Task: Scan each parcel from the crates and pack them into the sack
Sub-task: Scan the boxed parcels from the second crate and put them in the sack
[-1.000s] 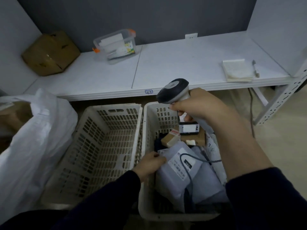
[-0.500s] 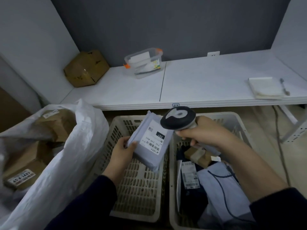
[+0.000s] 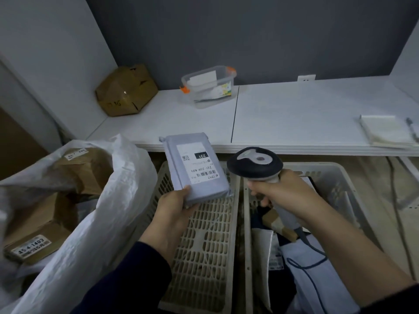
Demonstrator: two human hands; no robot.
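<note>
The white table [image 3: 294,114] runs across the back. Below it at the left gapes the white woven sack [image 3: 102,223], its mouth open and cardboard boxes [image 3: 34,234] already inside. Two slatted plastic crates sit side by side in front of the person: the left crate [image 3: 204,257] under the left arm and the right crate [image 3: 335,177], which holds more parcels [image 3: 317,264] in a loose heap. The step in hand looks like the scan. A grey poly-mailer parcel [image 3: 195,168] is held up over the left crate, label face up, beside the head of the handheld barcode scanner [image 3: 255,165] (whether a beam is on the label cannot be told). The left hand [image 3: 174,211] pinches the parcel's near edge, thumb on top. The right hand [image 3: 285,193] has its fingers [image 3: 260,185] wrapped tight round the scanner's handle. The next move probably calls for turning the scanner's window onto the barcode, then carrying the parcel left into the sack's mouth.
</note>
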